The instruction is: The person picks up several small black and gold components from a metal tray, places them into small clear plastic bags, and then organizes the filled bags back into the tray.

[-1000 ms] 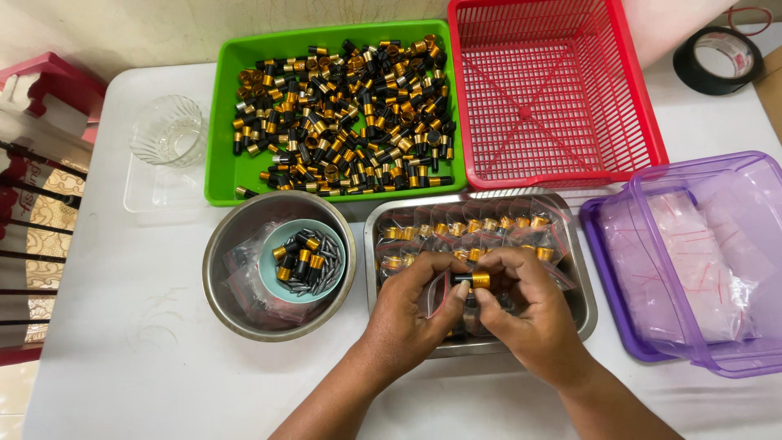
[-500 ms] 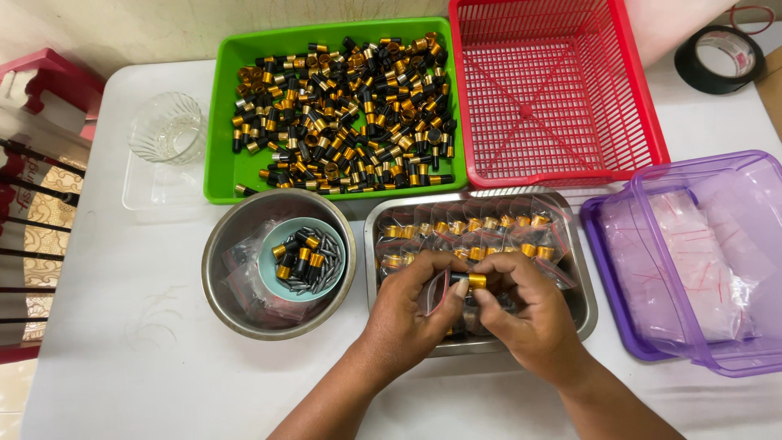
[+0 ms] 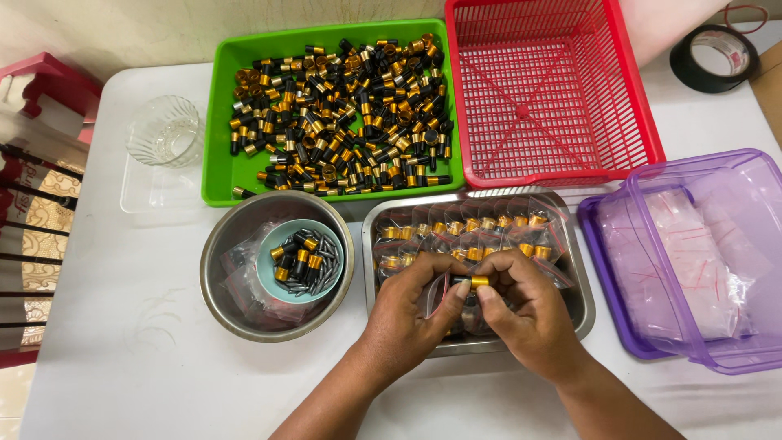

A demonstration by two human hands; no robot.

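Gold-and-black cylinder (image 3: 475, 281) pinched between both hands over the steel tray (image 3: 580, 281).

Small and stubby, it had a shiny gold band at one end and a dark body at the other, lying sideways. The right hand (image 3: 525, 318) had thumb and forefinger clamped on the gold end; the left hand (image 3: 407, 314) closed its fingertips on the dark end together with a small clear bag (image 3: 437, 295). Bagged pieces filled the tray beneath; loose ones lay heaped in the green tray (image 3: 218, 175).

We see our left hand (image 3: 405, 314) and right hand (image 3: 525, 314) bare, forearms uncovered from the lower frame edge: no sleeves, gloves, rings or watch showing.
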